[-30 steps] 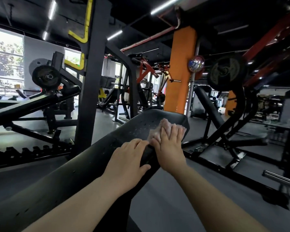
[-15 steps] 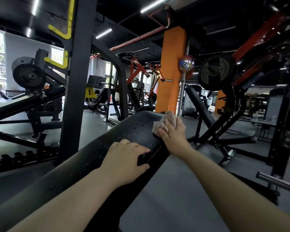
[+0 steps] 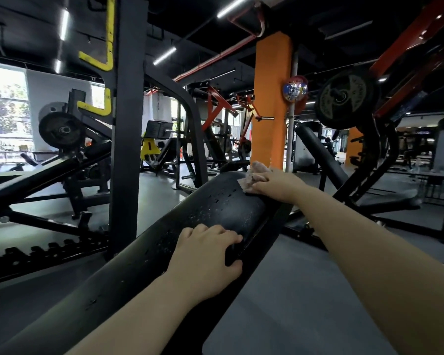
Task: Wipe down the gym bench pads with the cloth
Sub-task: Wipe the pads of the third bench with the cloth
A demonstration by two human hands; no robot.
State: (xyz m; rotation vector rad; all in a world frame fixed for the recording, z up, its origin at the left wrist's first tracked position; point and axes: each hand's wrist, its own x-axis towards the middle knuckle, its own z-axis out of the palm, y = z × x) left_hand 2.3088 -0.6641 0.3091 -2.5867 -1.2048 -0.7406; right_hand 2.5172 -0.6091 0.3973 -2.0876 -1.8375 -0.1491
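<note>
While I watch from the head camera, one long black bench pad (image 3: 210,208), speckled with droplets, slopes up and away between two bare arms. My left hand (image 3: 205,260) curls its grip over the pad's right edge. My right hand (image 3: 274,184) presses one pale cloth (image 3: 254,174) onto the pad's far end, fingers bent over it.

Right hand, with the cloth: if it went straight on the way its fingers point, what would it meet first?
The right hand points up-left across the top end of the bench pad. It would push the cloth over more wet pad, then past the pad's edge; beyond looks free, though depth is unclear.
</note>
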